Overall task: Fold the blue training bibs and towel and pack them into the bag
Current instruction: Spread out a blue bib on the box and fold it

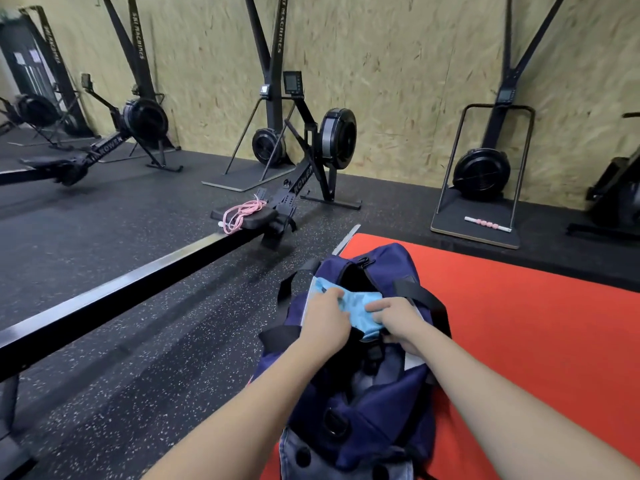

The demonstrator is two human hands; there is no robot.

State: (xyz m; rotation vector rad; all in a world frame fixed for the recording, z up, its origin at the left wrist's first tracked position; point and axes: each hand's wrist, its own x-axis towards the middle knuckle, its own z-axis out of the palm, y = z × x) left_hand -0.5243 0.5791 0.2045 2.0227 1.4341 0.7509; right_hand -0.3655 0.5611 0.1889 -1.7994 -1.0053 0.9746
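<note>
Two hands — left hand (325, 318), right hand (398, 320) — on crumpled light-blue cloth (360, 308)

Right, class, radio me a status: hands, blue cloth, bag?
Left hand, right hand both gripping the light blue cloth. Cloth at navy bag mouth, partly in. Nothing blocking.

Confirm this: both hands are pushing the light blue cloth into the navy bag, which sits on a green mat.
Not quite: the mat is red, not green, as the head view shows. The rest holds: the left hand and right hand both grip the light blue cloth at the navy bag opening.
</note>
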